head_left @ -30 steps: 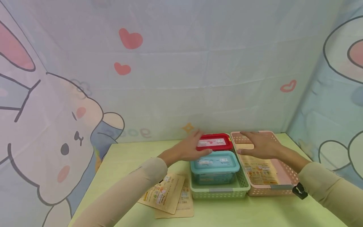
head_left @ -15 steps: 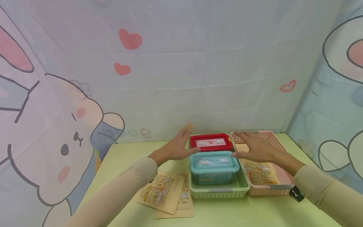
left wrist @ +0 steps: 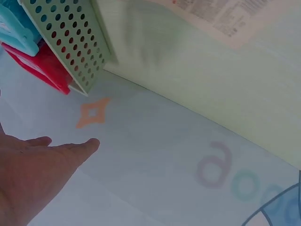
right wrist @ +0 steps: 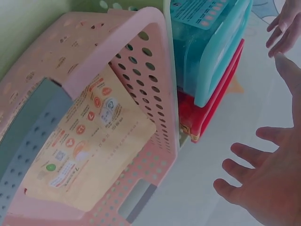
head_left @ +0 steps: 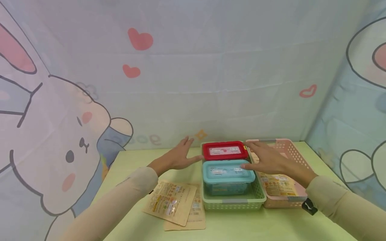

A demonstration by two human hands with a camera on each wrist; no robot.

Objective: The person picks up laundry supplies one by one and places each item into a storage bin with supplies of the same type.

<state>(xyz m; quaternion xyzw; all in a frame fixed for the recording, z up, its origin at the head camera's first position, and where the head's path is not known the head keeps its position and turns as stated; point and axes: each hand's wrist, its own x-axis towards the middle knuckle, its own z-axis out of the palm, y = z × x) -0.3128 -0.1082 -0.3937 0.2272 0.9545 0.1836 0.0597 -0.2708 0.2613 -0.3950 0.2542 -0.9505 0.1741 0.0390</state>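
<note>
My left hand [head_left: 178, 157] hovers with straight fingers just left of the green basket [head_left: 233, 204], holding nothing. In the left wrist view the same hand [left wrist: 42, 169] is spread in front of the backdrop. My right hand [head_left: 265, 157], also extended and holding nothing, is over the gap between the green basket and the pink basket [head_left: 286, 203]. Inside the green basket sit a red-lidded box [head_left: 224, 150] at the back and a teal-lidded box [head_left: 228, 172] in front. A tan paper pouch [right wrist: 94, 141] lies in the pink basket, partly hidden by the right hand in the head view.
Two tan pouches [head_left: 173, 202] overlap on the pale green table [head_left: 126, 170], left of the green basket. A printed cloth backdrop [head_left: 211, 83] rises right behind the table's far edge and along both sides.
My left hand has moved left, off the lids and away from the green basket. The right hand has drifted left from over the pink basket toward the teal-lidded box. Boxes and baskets stay put.
</note>
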